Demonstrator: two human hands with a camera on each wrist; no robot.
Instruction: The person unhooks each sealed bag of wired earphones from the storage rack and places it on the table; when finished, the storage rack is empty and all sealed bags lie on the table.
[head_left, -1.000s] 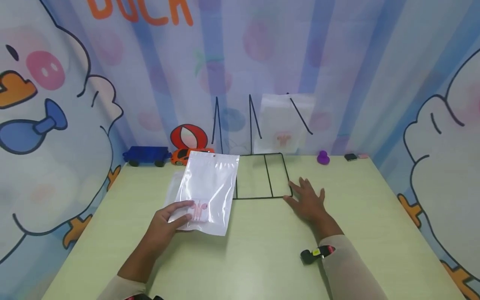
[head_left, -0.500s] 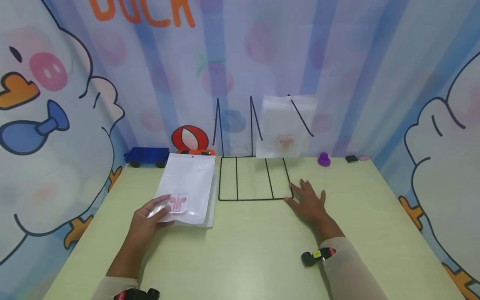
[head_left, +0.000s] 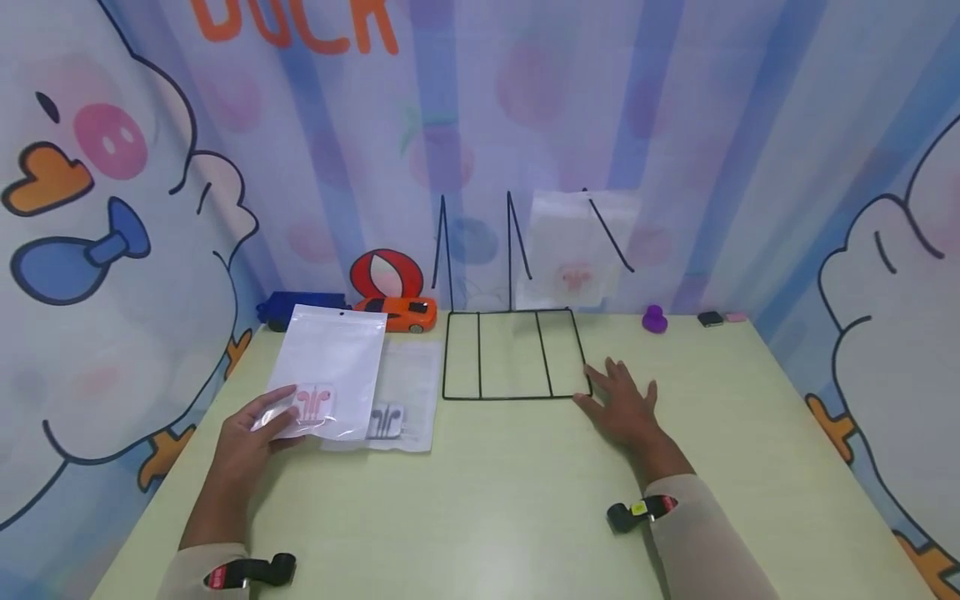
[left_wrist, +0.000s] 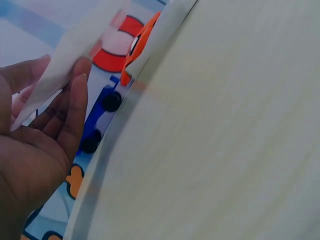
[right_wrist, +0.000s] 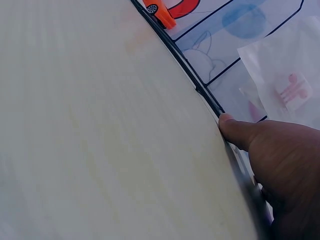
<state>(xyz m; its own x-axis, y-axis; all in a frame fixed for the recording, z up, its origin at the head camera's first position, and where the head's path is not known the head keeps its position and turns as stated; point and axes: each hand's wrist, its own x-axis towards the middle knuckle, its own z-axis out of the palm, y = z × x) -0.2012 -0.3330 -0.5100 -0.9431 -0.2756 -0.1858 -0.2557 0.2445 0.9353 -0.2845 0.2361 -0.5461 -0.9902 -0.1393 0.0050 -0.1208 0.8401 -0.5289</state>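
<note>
My left hand (head_left: 247,433) pinches the lower left corner of a white zip pouch (head_left: 337,350) with pink earphones in it. In the left wrist view the same pouch (left_wrist: 75,50) appears nearly edge-on between thumb and fingers. A second white pouch (head_left: 408,375), with dark earphones, lies on the table, partly covered by the first. My right hand (head_left: 621,408) rests with spread fingers at the front right corner of a black wire rack (head_left: 498,398). On the rack's right prong hangs another pouch (head_left: 558,242) with pink earphones; the right wrist view also shows it (right_wrist: 270,65).
Along the table's back edge stand a blue toy wagon (head_left: 300,304), an orange toy car (head_left: 412,315), a purple knob-shaped object (head_left: 655,319) and small black (head_left: 710,319) and pink (head_left: 736,317) pieces. A printed curtain (head_left: 337,125) rises behind.
My left hand has carried its pouch to the left, uncovering the second pouch and the orange car. The right hand stays at the rack's corner.
</note>
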